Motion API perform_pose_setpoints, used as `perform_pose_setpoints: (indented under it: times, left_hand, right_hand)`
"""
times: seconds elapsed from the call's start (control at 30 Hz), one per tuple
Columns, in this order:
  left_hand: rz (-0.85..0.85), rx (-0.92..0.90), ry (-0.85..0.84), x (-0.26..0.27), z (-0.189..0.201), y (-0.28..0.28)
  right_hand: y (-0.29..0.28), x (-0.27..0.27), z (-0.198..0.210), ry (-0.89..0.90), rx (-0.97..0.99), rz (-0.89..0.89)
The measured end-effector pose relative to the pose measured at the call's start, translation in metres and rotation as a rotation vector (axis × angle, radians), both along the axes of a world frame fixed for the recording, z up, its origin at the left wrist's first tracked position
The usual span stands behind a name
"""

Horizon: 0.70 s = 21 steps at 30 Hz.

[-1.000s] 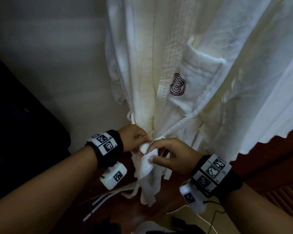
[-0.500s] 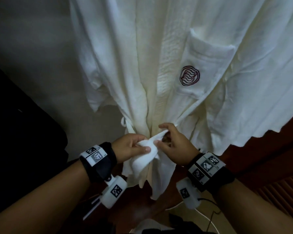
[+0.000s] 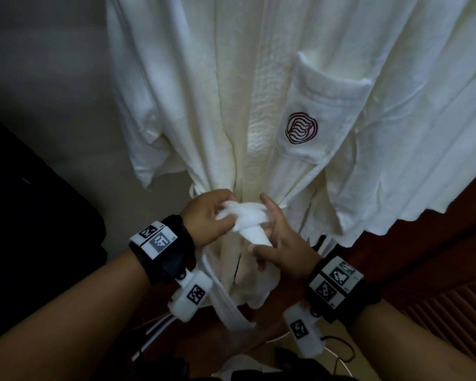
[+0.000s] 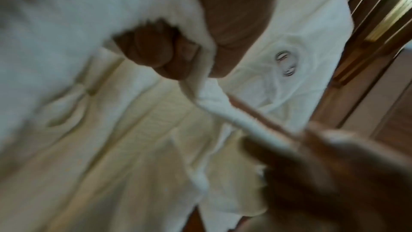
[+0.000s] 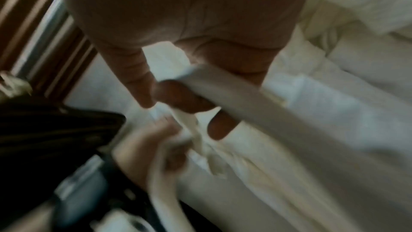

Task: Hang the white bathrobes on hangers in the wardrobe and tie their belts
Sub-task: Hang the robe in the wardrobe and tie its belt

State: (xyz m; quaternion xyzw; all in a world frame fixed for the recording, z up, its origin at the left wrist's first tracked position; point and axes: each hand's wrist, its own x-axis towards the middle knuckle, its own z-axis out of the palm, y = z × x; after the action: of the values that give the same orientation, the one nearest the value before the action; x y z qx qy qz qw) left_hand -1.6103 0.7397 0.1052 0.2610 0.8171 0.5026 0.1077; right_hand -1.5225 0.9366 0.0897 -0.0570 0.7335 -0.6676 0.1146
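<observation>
Now crossed into a knot, white belt (image 3: 248, 221) pinched in both hands' grip.

The bathrobe (image 3: 204, 92) is plain creamy white, with a dark red wavy swirl logo (image 3: 302, 128) on its pocket (image 3: 327, 111), and the belt (image 3: 248, 221) is a brighter white. Both wristbands (image 3: 160, 243) are black with white panels carrying black-and-white square codes, and the louvred door (image 3: 451, 320) on the right is reddish-brown wood.

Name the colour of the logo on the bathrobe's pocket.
Dark red, wavy lines in a round outline, on the logo of the white bathrobe; clearest in the head view.
</observation>
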Motion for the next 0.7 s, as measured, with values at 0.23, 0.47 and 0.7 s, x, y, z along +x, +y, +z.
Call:
perform_pose_setpoints:
  times: [0.23, 0.47, 0.7]
  left_hand:
    - [0.262, -0.365, 0.241, -0.021, -0.037, -0.033]
    - [0.202, -0.346, 0.141, 0.0, -0.051, -0.051]
    - [0.219, -0.154, -0.016, 0.021, -0.042, -0.075]
  right_hand:
    - [0.018, -0.008, 0.12, 0.043, -0.358, 0.221]
    - [-0.017, -0.048, 0.204, 0.253, -0.687, 0.418]
    - [-0.049, -0.119, 0.144, 0.933, 0.283, -0.359]
